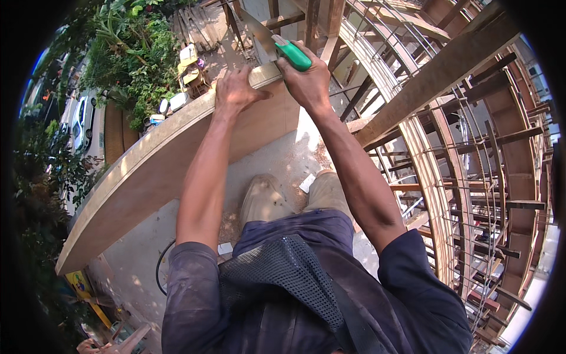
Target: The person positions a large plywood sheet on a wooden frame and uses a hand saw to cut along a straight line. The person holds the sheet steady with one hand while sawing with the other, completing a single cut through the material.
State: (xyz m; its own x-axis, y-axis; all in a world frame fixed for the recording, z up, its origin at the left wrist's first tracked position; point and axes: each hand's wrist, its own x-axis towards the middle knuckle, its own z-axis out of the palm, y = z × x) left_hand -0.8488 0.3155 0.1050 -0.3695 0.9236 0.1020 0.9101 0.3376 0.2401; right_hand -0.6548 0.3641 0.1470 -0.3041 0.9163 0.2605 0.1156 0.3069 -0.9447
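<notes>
My right hand point(311, 82) is closed round the green handle point(295, 56) of a handsaw. Its blade point(257, 28) points up and to the left, past the far end of a wooden panel point(194, 147). My left hand point(236, 91) grips the panel's top edge a little left of the saw, fingers over the far side and thumb stretched along the near face. The panel stands on edge and runs from the upper middle down to the lower left. Some of the right fingers are hidden behind the handle.
On the right stand timber beams point(436, 76), curved-looking formwork boards point(430, 194) and thin steel bars. Beyond the panel are green plants point(127, 50), stacked chairs point(190, 65) and a parked car point(82, 121). A dark cable point(159, 268) lies on the concrete floor point(141, 248).
</notes>
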